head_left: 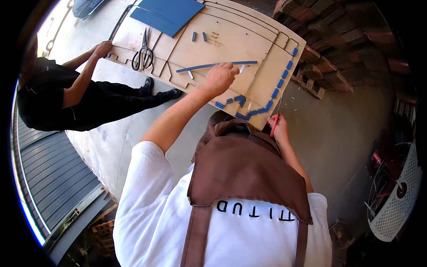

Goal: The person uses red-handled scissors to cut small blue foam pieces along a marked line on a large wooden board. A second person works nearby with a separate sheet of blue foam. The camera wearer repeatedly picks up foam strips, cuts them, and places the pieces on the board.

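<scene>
A wooden board (240, 40) with dark grooves cut in its face lies before me. My left hand (221, 79) is over its middle, fingers curled together on a long, narrow blue strip (195, 68). The strip bows slightly and reaches out on both sides of the hand. Small white pieces (191, 74) lie by the strip. At the board's near right corner my right hand (280, 128) grips red-handled scissors (275, 125), blades pointing away from me. Short blue pieces (280, 83) form a broken line down the right edge, with several more near the close corner.
Large black-handled scissors (143, 55) and a blue sheet (167, 15) rest on the board's far left part. Two small blue bits (194, 36) lie mid-board. A person in black (84, 98) stands at left, a hand on the board's edge. Stacked brown material (333, 40) stands right.
</scene>
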### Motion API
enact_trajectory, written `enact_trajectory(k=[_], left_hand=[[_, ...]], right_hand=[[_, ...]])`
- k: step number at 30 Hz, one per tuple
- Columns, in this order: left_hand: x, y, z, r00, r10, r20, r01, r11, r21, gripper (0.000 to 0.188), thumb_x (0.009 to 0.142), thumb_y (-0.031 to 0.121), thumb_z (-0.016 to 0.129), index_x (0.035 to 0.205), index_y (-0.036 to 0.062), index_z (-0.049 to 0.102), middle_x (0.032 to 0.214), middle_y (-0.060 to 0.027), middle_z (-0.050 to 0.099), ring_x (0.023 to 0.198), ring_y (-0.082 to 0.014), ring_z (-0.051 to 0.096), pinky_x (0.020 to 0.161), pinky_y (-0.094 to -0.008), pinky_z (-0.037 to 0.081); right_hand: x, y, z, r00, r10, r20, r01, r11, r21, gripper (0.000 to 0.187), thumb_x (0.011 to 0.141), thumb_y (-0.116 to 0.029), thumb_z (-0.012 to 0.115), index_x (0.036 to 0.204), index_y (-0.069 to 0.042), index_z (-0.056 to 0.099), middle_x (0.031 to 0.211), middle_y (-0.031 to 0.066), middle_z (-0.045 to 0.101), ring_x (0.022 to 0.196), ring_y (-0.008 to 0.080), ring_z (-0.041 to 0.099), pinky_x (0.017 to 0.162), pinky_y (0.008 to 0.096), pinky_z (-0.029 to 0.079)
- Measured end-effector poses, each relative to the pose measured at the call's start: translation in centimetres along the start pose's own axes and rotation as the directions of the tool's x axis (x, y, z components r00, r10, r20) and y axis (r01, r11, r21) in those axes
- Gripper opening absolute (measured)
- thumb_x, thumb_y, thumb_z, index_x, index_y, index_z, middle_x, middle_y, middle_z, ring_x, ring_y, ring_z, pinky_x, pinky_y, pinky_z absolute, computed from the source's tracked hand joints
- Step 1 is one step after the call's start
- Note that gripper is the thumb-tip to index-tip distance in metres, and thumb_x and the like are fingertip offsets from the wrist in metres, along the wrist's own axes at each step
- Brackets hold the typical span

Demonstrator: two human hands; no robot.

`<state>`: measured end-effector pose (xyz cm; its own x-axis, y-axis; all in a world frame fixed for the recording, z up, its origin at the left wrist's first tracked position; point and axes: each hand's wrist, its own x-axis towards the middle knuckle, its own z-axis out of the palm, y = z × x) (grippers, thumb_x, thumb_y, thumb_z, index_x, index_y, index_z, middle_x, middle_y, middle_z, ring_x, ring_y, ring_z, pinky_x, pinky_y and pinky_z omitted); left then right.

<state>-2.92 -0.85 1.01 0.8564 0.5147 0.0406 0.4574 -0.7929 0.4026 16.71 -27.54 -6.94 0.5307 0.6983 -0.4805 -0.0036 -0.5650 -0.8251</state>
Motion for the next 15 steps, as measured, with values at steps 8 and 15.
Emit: enact_trajectory(k=[8, 15], left_hand=[[7.7, -1.3, 5.3, 0.993, -0.111, -0.031, 0.115, 0.979, 0.169, 0.017, 0.086, 0.011, 0.057, 0.103, 0.0088, 0.057, 0.106, -0.0085, 0.059, 0.106, -0.0284, 0.057, 0.087, -0.0413, 0.046], [3.1, 0.9, 0.6, 0.982, -0.172, -0.072, 0.16, 0.976, -0.144, 0.02, 0.086, 0.01, 0.061, 0.102, 0.0035, 0.052, 0.087, -0.0146, 0.063, 0.08, -0.0332, 0.064, 0.07, -0.0413, 0.05]], right_hand=[[0.2, 0.8, -0.3, 0.999, 0.05, -0.003, -0.05, 0.999, -0.012, 0.026, 0.085, -0.019, 0.072, 0.094, -0.003, 0.054, 0.082, 0.0054, 0.063, 0.074, 0.0138, 0.064, 0.066, 0.0254, 0.048], [-0.1, -0.1, -0.2, 0.999, 0.036, 0.04, -0.039, 0.997, 0.065, 0.025, 0.085, -0.02, 0.071, 0.094, -0.004, 0.055, 0.081, 0.0051, 0.064, 0.075, 0.0138, 0.065, 0.066, 0.0253, 0.049]])
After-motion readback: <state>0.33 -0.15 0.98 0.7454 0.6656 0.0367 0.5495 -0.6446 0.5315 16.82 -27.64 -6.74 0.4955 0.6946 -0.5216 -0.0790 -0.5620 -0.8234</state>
